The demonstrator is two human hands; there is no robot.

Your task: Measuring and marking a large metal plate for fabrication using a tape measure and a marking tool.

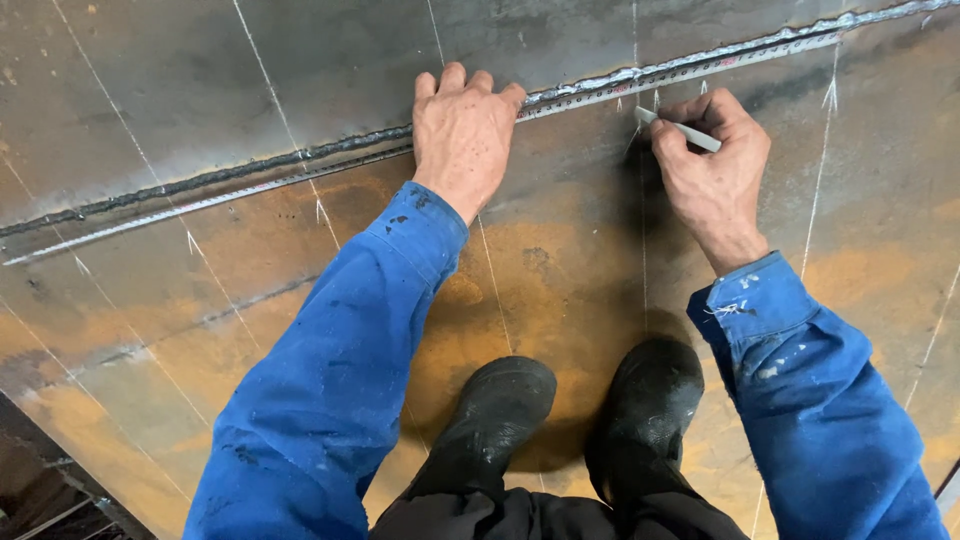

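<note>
- Left hand presses flat, fingers together, pinning the tape measure along the weld seam.
- Right hand pinches a chalk stick, tip at the tape's edge on the rusty steel plate.

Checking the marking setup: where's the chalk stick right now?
In the head view, upper right: the chalk stick is pinched in the right hand, its tip on the rusty steel plate just below the measuring tape.
</note>
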